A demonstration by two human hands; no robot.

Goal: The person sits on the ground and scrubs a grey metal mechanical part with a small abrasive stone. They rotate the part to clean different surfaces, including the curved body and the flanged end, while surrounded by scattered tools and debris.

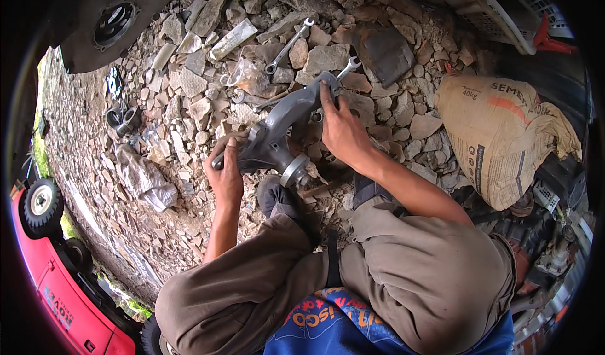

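Note:
Between my two hands is a grey metal steering knuckle [282, 123], a curved arm with a round silver hub end [294, 170] pointing down toward my feet. My left hand [225, 161] is closed round its lower left end, thumb on top. With my right hand [342, 126] I grip the upper right end, the index finger stretched along the arm. Just beyond that end shows the open jaw of a wrench [349, 67], its handle partly hidden behind the knuckle. Another combination wrench [289, 46] lies on the stones farther off. A clear plastic bag [247, 77] rests near the knuckle's far side.
Broken stone and rubble [183, 112] cover the ground. A paper cement sack [488, 137] stands at the right, near greasy machine parts [551, 251]. A crumpled cloth [145, 178] and a dark ring-shaped part [124, 121] lie left. A red vehicle [60, 279] is at lower left.

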